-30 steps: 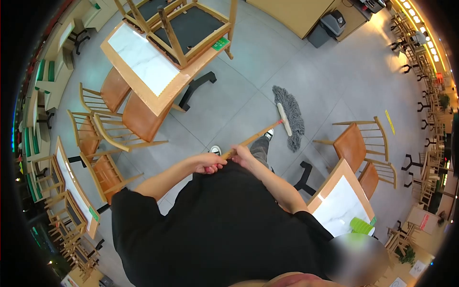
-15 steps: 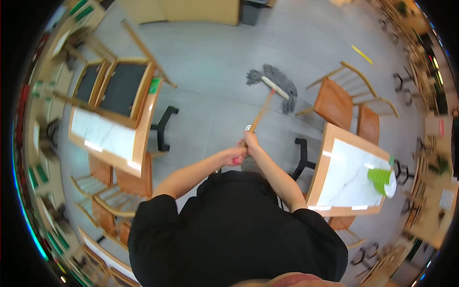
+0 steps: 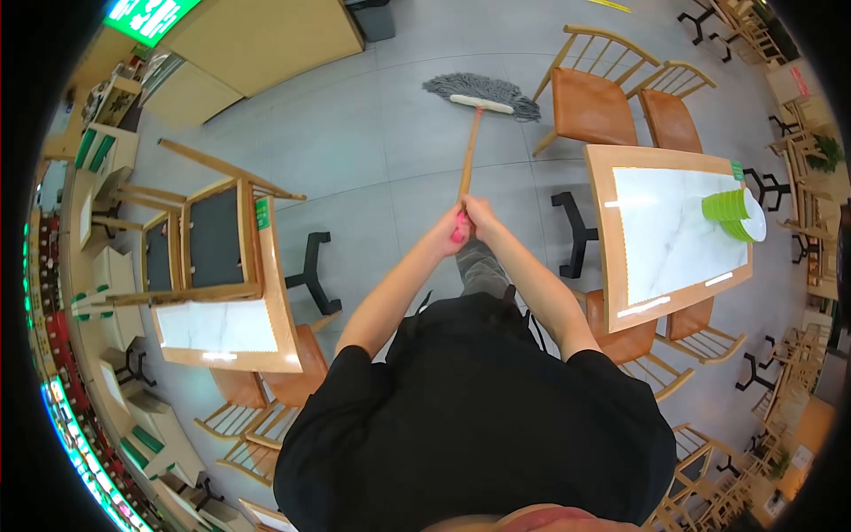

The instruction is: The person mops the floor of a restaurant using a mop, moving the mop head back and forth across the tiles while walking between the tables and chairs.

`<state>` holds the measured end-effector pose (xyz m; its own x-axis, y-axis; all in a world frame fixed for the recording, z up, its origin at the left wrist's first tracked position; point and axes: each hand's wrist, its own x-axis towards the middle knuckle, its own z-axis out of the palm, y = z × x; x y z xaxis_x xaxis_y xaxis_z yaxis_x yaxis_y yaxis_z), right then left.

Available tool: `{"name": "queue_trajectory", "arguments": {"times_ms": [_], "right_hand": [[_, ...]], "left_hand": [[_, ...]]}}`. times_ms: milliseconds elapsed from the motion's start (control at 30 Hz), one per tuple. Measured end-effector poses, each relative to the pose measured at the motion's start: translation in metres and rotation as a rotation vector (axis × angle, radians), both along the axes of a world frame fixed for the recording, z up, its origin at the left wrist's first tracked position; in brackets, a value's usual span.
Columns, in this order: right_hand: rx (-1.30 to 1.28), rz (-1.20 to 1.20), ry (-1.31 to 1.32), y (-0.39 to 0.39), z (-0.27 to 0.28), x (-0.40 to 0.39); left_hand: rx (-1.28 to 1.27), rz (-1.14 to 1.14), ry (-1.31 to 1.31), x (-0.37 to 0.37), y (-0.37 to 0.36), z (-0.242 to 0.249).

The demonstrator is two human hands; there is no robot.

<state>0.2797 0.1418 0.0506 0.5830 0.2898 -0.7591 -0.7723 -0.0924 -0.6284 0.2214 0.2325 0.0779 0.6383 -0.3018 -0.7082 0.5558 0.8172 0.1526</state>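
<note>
Head view: our left hand (image 3: pixel 449 236) and right hand (image 3: pixel 480 215) clamp the mop handle (image 3: pixel 470 155), likely a stiff, sure hold.

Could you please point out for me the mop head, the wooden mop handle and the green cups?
Mop head (image 3: pixel 485 86): head view, on its grey strands.
Wooden mop handle (image 3: pixel 470 155): head view, on the bare middle of its visible length.
Green cups (image 3: pixel 727 207): head view, on the green side of the stack.

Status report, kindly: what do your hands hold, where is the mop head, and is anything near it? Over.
Left hand and right hand closed round mop handle. Mop head on floor ahead. Chair close to its right end.
</note>
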Motion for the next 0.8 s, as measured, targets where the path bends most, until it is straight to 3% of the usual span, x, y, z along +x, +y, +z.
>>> {"name": "queue_trajectory", "arguments": {"times_ms": [33, 100, 233, 333, 400, 567, 800], "right_hand": [[0.03, 0.042, 0.07, 0.006, -0.002, -0.015], [0.074, 0.024, 0.129, 0.027, -0.001, -0.052], [0.083, -0.017, 0.254, 0.064, 0.019, -0.147], [0.056, 0.056, 0.356, 0.072, 0.011, -0.206], [-0.001, 0.125, 0.366, 0.073, -0.007, -0.233], [-0.128, 0.182, 0.297, 0.073, -0.045, -0.24], [-0.224, 0.172, 0.28, 0.081, -0.022, -0.181]], "left_hand": [[-0.088, 0.013, -0.002, -0.03, 0.014, 0.008], [-0.007, -0.002, 0.004, -0.098, 0.036, 0.046], [-0.349, 0.163, 0.248, -0.222, 0.052, 0.129], [-0.355, 0.227, 0.328, -0.281, 0.062, 0.137], [-0.158, 0.133, 0.331, -0.308, 0.052, 0.129], [0.021, -0.023, 0.351, -0.3, 0.051, 0.126], [0.056, -0.154, 0.343, -0.239, 0.058, 0.121]]}}
